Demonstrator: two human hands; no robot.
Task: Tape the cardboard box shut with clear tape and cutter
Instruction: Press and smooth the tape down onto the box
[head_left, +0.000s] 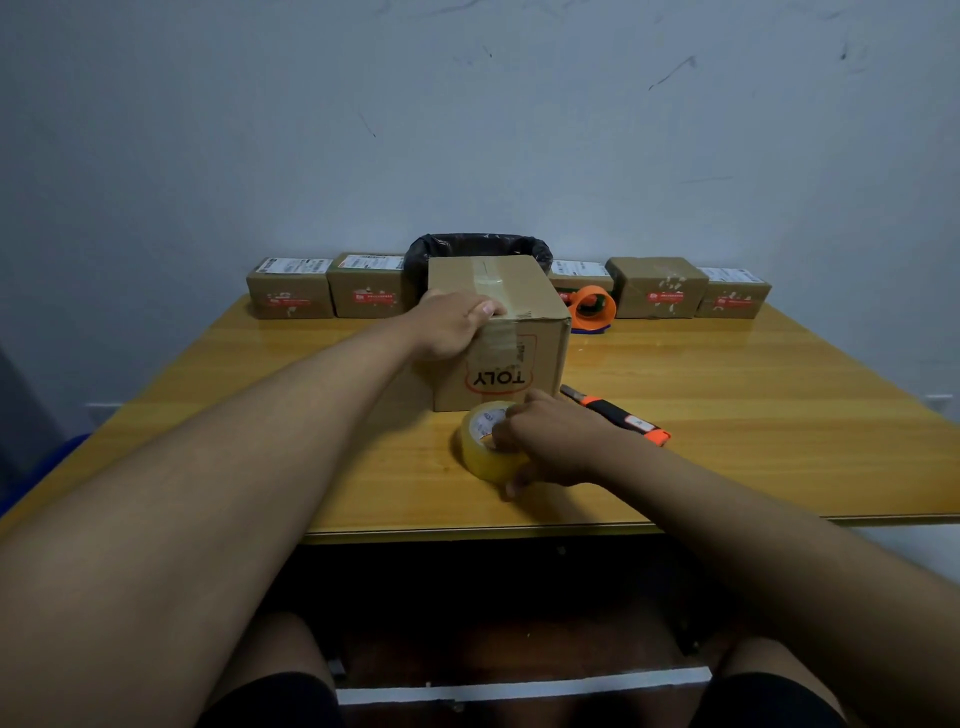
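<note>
Left hand (452, 325) grips the box (498, 332) top, middle of the desk (727, 415); right hand (550, 441) clasps the tape (480, 447) near the front edge. Taping is only starting, I judge; next I must free its end.

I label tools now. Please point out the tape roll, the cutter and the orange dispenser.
tape roll (478, 454), head view, clear outer band.
cutter (616, 414), head view, middle of handle.
orange dispenser (592, 322), head view, lower orange rim.

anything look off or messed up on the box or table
The cardboard box seems to stand upside down: the TOLY logo on its near face reads inverted. The tape strip along its top seam looks wrinkled and patchy. Nothing is spilled.
</note>
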